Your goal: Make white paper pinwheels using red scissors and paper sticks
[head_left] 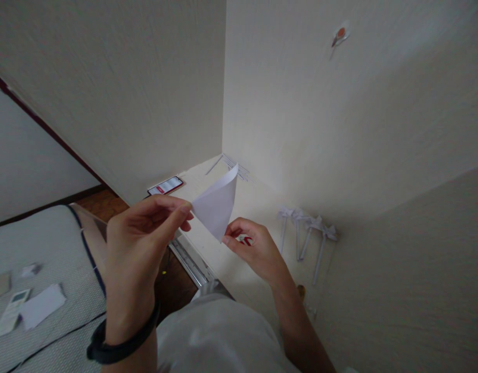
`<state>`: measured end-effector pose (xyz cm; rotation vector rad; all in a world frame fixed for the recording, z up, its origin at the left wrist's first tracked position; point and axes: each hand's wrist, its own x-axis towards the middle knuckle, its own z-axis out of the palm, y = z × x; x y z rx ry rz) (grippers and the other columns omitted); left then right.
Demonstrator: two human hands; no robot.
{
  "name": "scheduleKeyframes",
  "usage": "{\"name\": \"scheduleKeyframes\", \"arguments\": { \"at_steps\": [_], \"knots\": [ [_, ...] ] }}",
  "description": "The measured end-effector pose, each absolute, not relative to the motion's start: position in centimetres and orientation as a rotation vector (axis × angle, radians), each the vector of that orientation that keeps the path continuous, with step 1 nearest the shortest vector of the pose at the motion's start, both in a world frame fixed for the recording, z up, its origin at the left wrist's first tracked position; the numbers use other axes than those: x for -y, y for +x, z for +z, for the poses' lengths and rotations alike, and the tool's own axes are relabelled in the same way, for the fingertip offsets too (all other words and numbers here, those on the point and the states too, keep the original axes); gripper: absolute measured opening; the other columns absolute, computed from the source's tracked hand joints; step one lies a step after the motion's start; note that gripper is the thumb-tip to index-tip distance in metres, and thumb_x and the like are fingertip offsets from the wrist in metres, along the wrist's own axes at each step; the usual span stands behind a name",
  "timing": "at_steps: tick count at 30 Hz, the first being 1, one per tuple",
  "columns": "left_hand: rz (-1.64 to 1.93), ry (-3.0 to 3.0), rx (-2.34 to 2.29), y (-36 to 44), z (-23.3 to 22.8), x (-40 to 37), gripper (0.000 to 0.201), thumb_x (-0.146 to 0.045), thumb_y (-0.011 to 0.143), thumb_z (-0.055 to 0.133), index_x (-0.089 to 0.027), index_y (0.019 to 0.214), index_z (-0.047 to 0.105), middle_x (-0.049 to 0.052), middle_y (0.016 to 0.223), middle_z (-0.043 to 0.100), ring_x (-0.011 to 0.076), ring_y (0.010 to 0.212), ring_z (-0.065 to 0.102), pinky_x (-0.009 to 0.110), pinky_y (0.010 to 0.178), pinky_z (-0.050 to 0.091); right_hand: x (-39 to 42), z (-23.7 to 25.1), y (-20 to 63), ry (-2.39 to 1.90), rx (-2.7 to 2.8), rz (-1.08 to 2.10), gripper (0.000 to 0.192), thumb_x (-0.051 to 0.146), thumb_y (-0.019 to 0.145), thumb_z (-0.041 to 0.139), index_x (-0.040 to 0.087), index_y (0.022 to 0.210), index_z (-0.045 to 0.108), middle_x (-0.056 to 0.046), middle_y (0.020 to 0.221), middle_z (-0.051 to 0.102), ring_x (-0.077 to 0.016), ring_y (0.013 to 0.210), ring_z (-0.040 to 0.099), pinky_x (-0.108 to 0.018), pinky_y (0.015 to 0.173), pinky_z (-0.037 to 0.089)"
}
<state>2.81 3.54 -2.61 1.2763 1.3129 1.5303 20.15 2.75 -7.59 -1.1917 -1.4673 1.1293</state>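
A small sheet of white paper (217,203) is held up in the air, bent over into a curved, roughly triangular shape. My left hand (149,228) pinches its left corner between thumb and forefinger. At the lower corner, the fingertips of my right hand (254,246) are closed on the paper. A pair of scissors with red handles (246,240) shows partly behind my right hand; whether it lies on the table cannot be made out. Past my right hand lie several white paper pinwheel-like shapes on thin sticks (308,225).
A phone (165,185) with a lit screen lies by the left wall on the white tabletop (202,248). Thin paper sticks (234,165) rest in the far corner. On the bed (48,233) at left are a remote control (11,313) and paper pieces (42,305). Walls enclose the table.
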Motion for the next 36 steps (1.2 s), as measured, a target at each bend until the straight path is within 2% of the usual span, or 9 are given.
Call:
{"name": "scheduleKeyframes", "arguments": {
  "at_steps": [22, 28, 36],
  "knots": [
    [1.558, 1.254, -1.325, 2.7, -2.7, -3.6, 0.007, -0.017, 0.073, 0.077, -0.021, 0.068, 0.074, -0.004, 0.063, 0.067, 0.0084, 0.057, 0.057, 0.017, 0.053, 0.045, -2.6, -7.9, 20.0, -1.181, 1.483, 1.144, 0.006, 0.024, 0.078, 0.066, 0.02, 0.074, 0.065, 0.0, 0.074, 0.067, -0.0143, 0.071, 0.061, -0.027, 0.07, 0.049],
    [1.497, 1.263, -1.285, 2.5, -2.7, -3.7, 0.008, -0.017, 0.073, 0.077, -0.021, 0.067, 0.073, -0.004, 0.062, 0.067, 0.0085, 0.058, 0.058, 0.017, 0.055, 0.046, -3.0, -7.5, 20.3, -1.118, 1.38, 1.207, 0.011, 0.029, 0.074, 0.071, 0.02, 0.073, 0.065, 0.0, 0.073, 0.067, -0.0159, 0.074, 0.063, -0.031, 0.078, 0.05],
    [1.4, 1.339, -1.239, 2.7, -2.5, -4.1, 0.008, -0.02, 0.068, 0.076, -0.02, 0.061, 0.071, -0.003, 0.06, 0.067, 0.0098, 0.052, 0.059, 0.019, 0.052, 0.047, -3.3, -6.7, 20.6, -1.085, 1.165, 0.996, 0.01, 0.029, 0.077, 0.071, 0.022, 0.071, 0.066, 0.001, 0.072, 0.067, -0.0158, 0.072, 0.062, -0.03, 0.075, 0.05]
  ]
}}
